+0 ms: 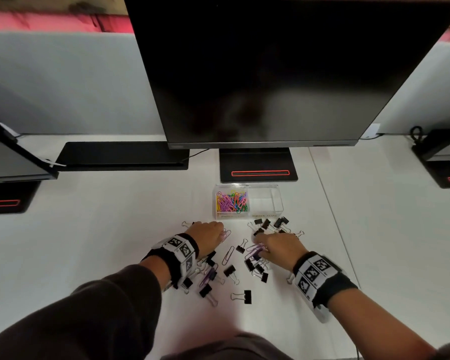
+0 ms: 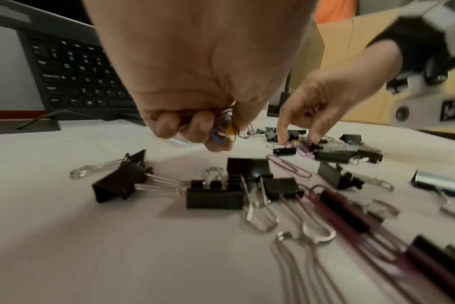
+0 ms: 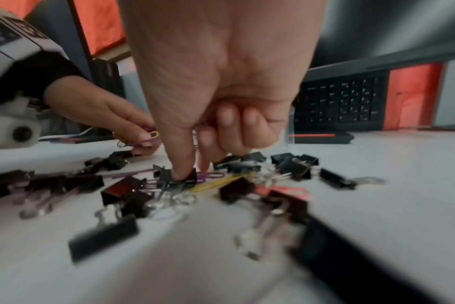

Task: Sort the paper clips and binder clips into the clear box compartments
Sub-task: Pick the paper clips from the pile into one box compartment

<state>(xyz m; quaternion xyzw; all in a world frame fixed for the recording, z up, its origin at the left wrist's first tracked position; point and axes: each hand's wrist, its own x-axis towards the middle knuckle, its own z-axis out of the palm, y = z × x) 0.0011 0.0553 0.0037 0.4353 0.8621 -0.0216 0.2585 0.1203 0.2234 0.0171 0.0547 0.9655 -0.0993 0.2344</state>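
The clear box (image 1: 278, 203) stands past the hands; its left compartment holds a heap of coloured paper clips (image 1: 231, 201), its right one looks bare. My left hand (image 2: 216, 133) is curled round several coloured paper clips (image 2: 227, 125), just above the table. My right hand (image 3: 192, 172) has thumb and forefinger down on purple paper clips (image 3: 210, 176) among black binder clips (image 3: 296, 166), its other fingers curled; a bit of purple shows inside its palm in the left wrist view. More binder clips (image 1: 230, 271) and a loose purple paper clip (image 1: 227, 255) lie between the hands.
A monitor (image 1: 283, 74) on a black stand (image 1: 257, 167) rises right behind the box. A keyboard (image 1: 120, 155) lies at the back left. More monitor stands sit at both sides. The white table (image 1: 89, 242) stretches left and right of the clips.
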